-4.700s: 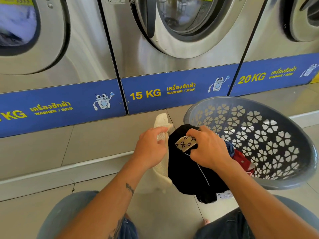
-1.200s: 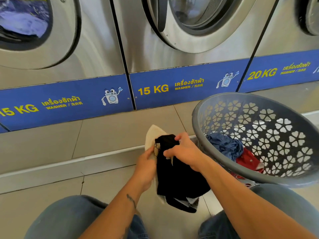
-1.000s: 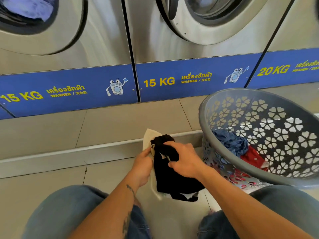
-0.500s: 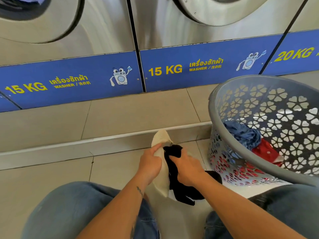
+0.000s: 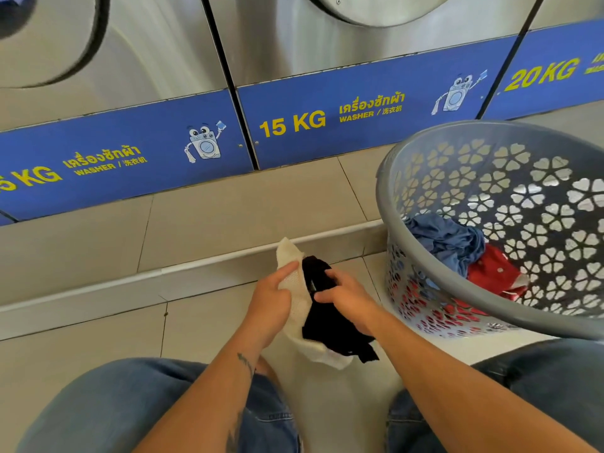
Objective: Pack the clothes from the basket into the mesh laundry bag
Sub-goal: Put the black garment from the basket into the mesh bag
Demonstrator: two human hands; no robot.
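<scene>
My left hand (image 5: 271, 297) grips the edge of a cream mesh laundry bag (image 5: 295, 292), held between my knees above the floor. My right hand (image 5: 346, 294) is closed on a black garment (image 5: 330, 331) and pushes it against the bag's mouth; part of the black cloth hangs out below. To the right, a grey plastic basket (image 5: 425, 282) with flower-shaped holes tilts toward me. Inside it lie a blue garment (image 5: 447, 240) and a red garment (image 5: 493, 273).
A row of steel washers with blue 15 KG and 20 KG panels (image 5: 327, 122) stands ahead on a raised tiled step (image 5: 228, 217). My knees in blue jeans (image 5: 130, 407) frame the tiled floor below.
The black garment has gone from hanging in front of the bag to being pushed into its mouth. Both hands and the bag have lowered, and the view has tilted down.
</scene>
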